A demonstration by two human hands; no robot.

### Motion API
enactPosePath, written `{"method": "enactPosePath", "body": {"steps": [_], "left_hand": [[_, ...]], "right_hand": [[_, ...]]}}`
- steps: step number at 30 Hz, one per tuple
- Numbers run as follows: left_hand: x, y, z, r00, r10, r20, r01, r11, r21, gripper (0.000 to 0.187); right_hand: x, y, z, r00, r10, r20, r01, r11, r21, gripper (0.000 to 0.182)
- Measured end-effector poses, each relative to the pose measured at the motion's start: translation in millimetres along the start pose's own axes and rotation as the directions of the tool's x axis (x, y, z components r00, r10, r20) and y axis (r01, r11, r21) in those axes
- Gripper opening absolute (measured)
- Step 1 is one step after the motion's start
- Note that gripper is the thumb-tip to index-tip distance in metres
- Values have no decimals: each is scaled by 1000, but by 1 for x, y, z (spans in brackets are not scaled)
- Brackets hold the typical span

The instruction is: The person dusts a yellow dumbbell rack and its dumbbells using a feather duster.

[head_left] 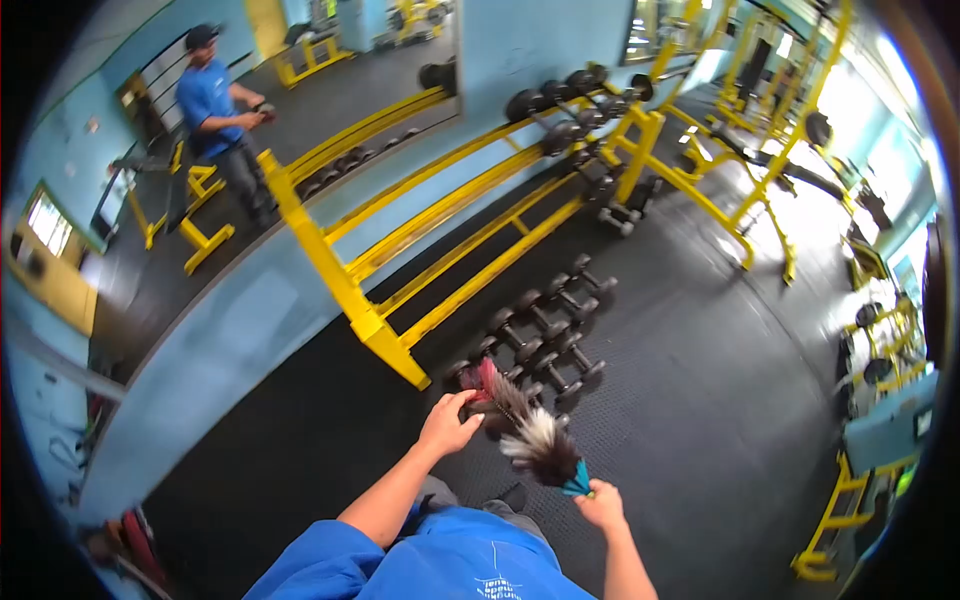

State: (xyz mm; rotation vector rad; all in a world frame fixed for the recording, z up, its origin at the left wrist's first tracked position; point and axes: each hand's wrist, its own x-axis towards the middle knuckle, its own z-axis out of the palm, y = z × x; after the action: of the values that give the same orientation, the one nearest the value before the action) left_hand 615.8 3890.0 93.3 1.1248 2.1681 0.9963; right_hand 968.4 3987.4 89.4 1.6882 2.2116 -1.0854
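Note:
A feather duster (pixel 538 432) with red, brown, white and dark feathers slants across the space in front of my body. My right hand (pixel 603 505) is closed around it just below the teal collar (pixel 577 481), and the handle is hidden in the fist. At the duster's far end, my left hand (pixel 450 427) has its fingers right at the red feathers, thumb apart from them. Beyond the duster, several black dumbbells (pixel 563 372) lie in rows on the floor, partly covered by the feathers.
A yellow dumbbell rack (pixel 370 330) stands along the blue wall, with dumbbells (pixel 560 135) at its far end. Above it hangs a large mirror (pixel 330 100) reflecting a person in blue. Dark rubber flooring (pixel 720 400) stretches right, toward yellow gym machines (pixel 750 190).

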Motion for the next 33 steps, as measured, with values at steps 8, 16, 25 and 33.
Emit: {"method": "enactPosePath", "body": {"steps": [8,16,25,33], "left_hand": [[33,-50,-82,931,-188,-314,171,982,-81,41],[75,-126,-170,855,-365,-369,340,931,-135,47],[96,-182,-215,736,-581,-347,533,814,-233,53],[122,-211,-229,639,-697,-325,660,714,-232,58]], "right_hand": [[145,-149,-44,955,-269,123,291,930,-224,30],[238,-318,-19,839,-502,210,543,796,-267,46],[334,-459,26,735,-591,332,678,631,-377,53],[417,-543,75,624,-497,603,781,433,-450,61]]}}
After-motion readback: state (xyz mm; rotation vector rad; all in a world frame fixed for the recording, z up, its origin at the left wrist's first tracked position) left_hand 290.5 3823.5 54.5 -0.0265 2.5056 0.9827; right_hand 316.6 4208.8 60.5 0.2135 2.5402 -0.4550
